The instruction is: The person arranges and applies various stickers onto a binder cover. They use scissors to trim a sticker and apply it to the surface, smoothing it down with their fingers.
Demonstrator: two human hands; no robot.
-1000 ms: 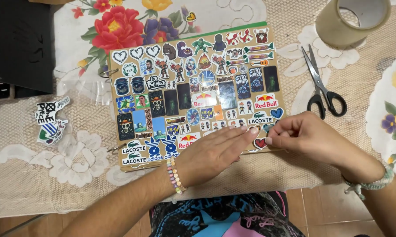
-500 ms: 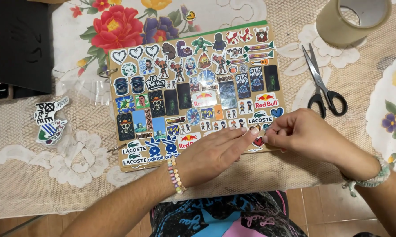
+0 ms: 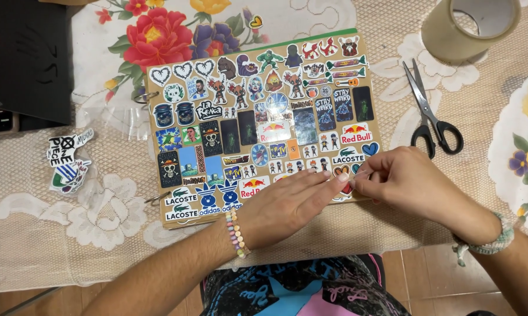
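Left hand [image 3: 287, 205] lies flat, fingers extended, gripping nothing, pressing the lower right of the sticker-covered ring binder cover [image 3: 264, 123]; right hand [image 3: 407, 181] pinches a small red sticker [image 3: 347, 188] at the cover's bottom edge, touching the left fingertips; scissors [image 3: 431, 114] and tape roll [image 3: 472, 26] lie well apart on the lace tablecloth [image 3: 70, 234]; uneven pressing would likely crease or skew the sticker.

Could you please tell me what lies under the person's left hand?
The left hand lies flat on the sticker-covered board, near its lower edge. Whatever stickers sit beneath the palm are hidden.
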